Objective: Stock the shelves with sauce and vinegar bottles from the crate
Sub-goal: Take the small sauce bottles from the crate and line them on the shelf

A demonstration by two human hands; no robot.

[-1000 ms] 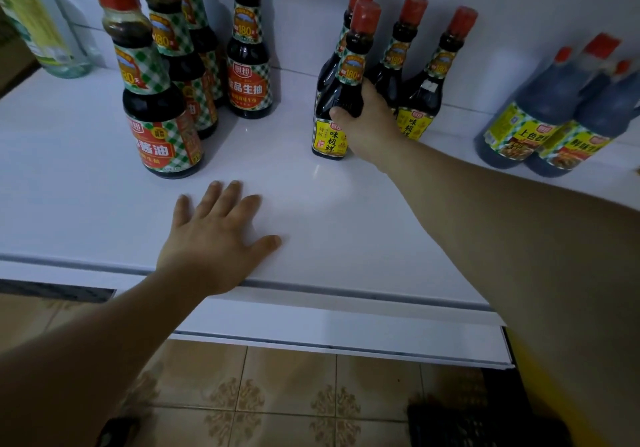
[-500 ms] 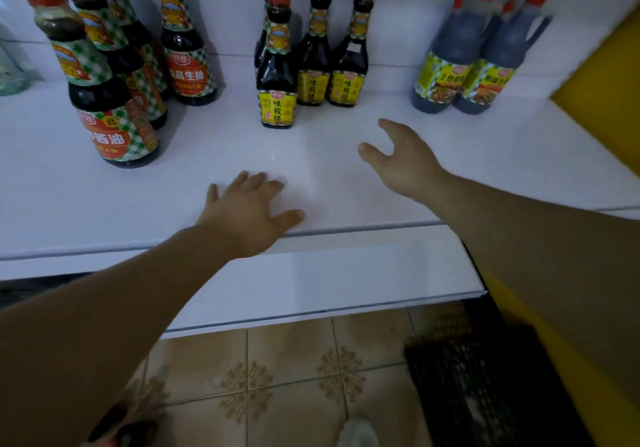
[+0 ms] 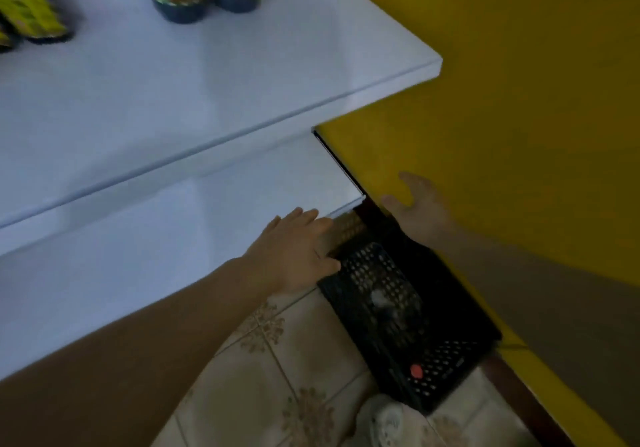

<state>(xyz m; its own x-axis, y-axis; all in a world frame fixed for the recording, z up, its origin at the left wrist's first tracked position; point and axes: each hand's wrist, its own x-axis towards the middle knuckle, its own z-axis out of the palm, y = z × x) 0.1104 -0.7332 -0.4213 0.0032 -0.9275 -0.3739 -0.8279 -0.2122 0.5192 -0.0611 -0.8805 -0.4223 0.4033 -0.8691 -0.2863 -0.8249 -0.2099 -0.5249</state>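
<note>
Head cam looks steeply down, close over shelf (image 3: 207,93) edge, crate (image 3: 450,308).

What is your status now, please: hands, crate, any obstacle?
Both open, empty: left hand, right hand. On floor below them: black crate. No obstacle seen.

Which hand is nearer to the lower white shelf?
Left. The left hand is over the front edge of the lower white shelf, near its right corner. The right hand is past that corner, above the black crate, before the yellow panel.
</note>
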